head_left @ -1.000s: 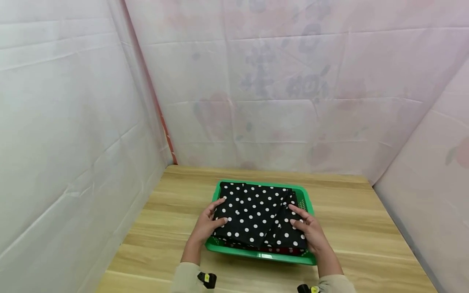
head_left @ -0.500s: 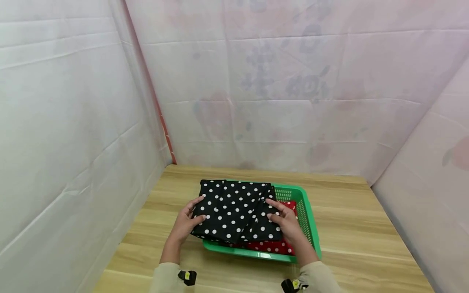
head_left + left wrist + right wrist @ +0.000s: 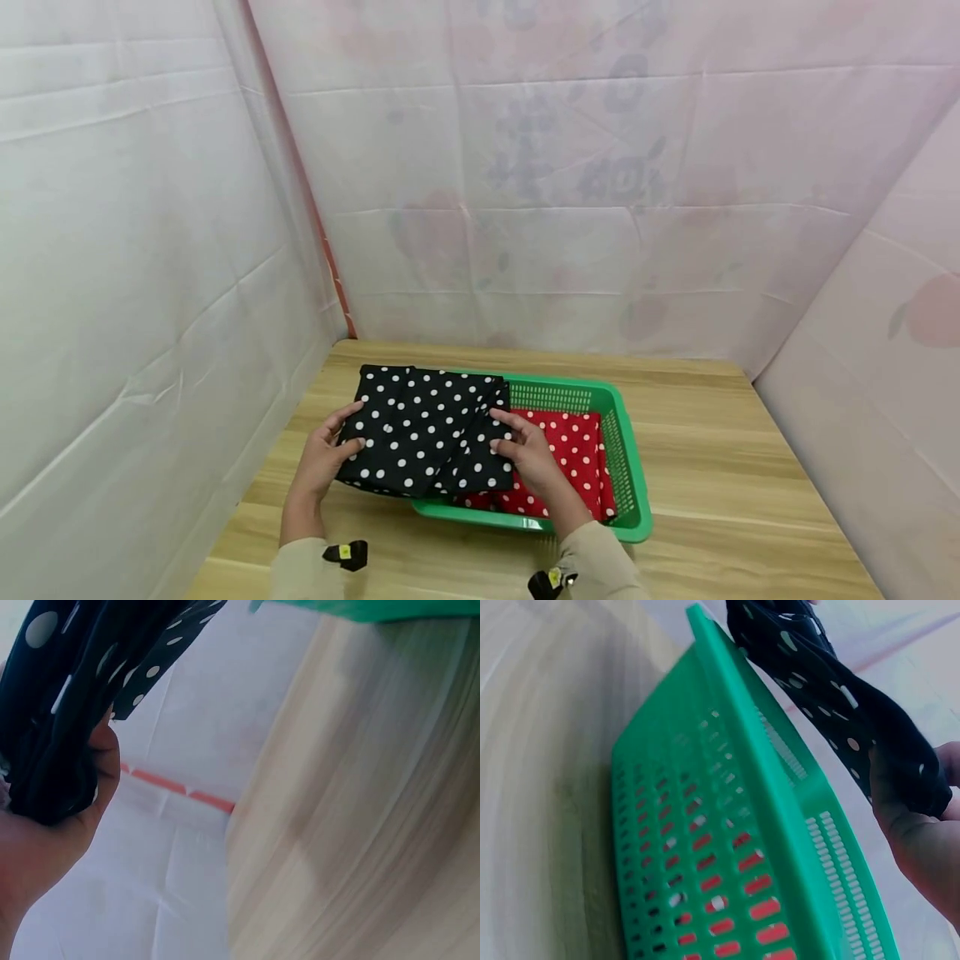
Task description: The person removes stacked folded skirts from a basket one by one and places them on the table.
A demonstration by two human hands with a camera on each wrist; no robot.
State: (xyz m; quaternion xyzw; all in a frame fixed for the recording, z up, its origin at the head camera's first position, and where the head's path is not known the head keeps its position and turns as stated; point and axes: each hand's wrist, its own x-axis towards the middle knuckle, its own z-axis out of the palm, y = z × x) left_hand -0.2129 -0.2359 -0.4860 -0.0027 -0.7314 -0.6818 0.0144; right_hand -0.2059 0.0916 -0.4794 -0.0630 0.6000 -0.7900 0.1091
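A folded black cloth with white polka dots (image 3: 423, 433) is held level between both hands, over the left part of a green plastic basket (image 3: 633, 467) and past its left rim. At the cloth's left edge, my left hand (image 3: 321, 457) grips it with the thumb on top; in the left wrist view the fingers curl round the folded layers (image 3: 52, 750). My right hand (image 3: 534, 458) pinches the right edge, and the right wrist view shows the cloth (image 3: 840, 712) raised above the basket rim. Inside the basket lies a folded red cloth with white dots (image 3: 577, 454), partly hidden by the right hand and black cloth.
The basket stands on a wood-grain table (image 3: 720, 467). Pale printed sheets hang as walls at the back (image 3: 555, 250), left (image 3: 172, 275) and right. A black wrist strap piece (image 3: 347, 554) sits at the left cuff, another (image 3: 547, 583) at the right.
Both hands have lifted the black cloth out of the basket and carried it left. The red cloth beneath has come into view. The basket has stayed nearly in place.
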